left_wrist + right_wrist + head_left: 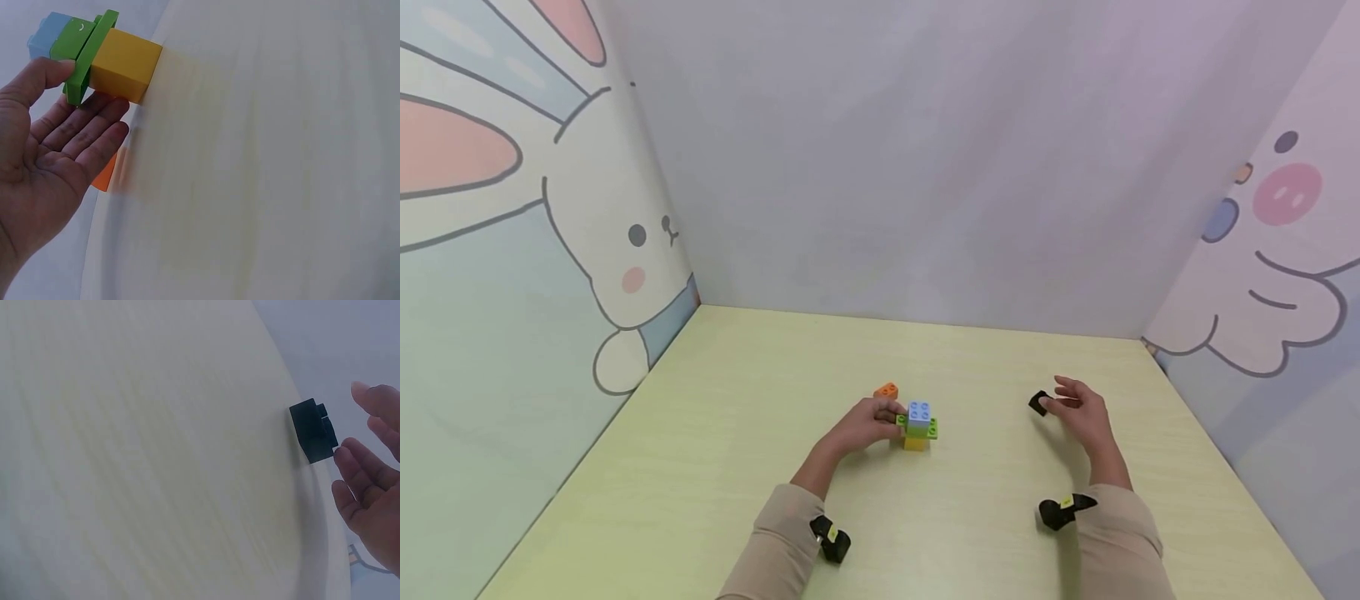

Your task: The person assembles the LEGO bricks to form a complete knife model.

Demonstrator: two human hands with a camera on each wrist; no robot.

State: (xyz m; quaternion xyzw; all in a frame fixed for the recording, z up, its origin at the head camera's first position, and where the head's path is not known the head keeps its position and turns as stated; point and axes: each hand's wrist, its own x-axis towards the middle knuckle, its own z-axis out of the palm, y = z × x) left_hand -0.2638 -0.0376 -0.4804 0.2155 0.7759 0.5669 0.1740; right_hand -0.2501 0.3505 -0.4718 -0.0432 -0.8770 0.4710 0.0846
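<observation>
A small stack of toy building bricks [918, 423] has a light blue brick [49, 36] on top, green pieces with a wide green plate [92, 57] in the middle and a yellow brick [127, 62] at the bottom. My left hand [870, 423] holds it from the side, thumb at the green plate and fingers [103, 137] beneath the plate's edge beside the yellow brick. To the right, my right hand [1081, 414] reaches a black toy brick [1039, 402] on the table. Its fingers [353, 469] are loosely extended, one fingertip right at the brick's studded side, thumb raised apart.
An orange brick [887, 391] lies just behind the left hand, partly hidden by it. The pale wooden table [760, 358] ends at a plain grey back wall [895, 167]. Side panels with a cartoon rabbit [617, 208] and a cartoon pig [1277, 275] stand left and right.
</observation>
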